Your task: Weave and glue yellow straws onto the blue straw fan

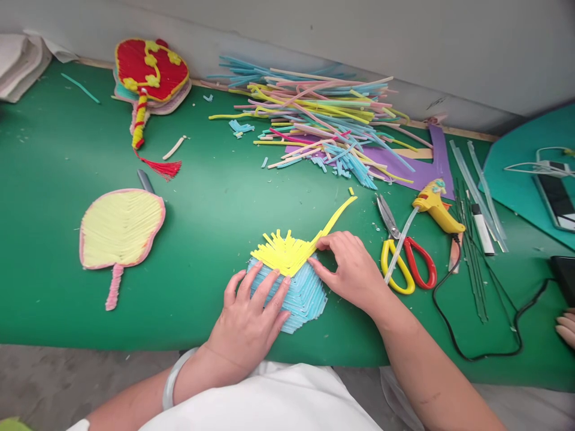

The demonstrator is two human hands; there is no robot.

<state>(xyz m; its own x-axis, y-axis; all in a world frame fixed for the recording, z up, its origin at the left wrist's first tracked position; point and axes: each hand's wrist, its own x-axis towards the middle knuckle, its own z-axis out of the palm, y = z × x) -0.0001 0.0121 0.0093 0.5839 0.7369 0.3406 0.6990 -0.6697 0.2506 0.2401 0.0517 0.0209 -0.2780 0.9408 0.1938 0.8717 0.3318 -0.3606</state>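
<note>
A half-made fan piece of light blue strips topped with yellow strips lies on the green table near the front edge. My left hand lies flat on its blue part, fingers spread. My right hand pinches a long yellow strip against the piece's right edge; the strip runs up and to the right.
A pile of coloured strips lies at the back. Scissors, a yellow glue gun with its black cord and clear glue sticks lie to the right. A finished yellow fan and a red fan lie left. Another person's fingers show at the right edge.
</note>
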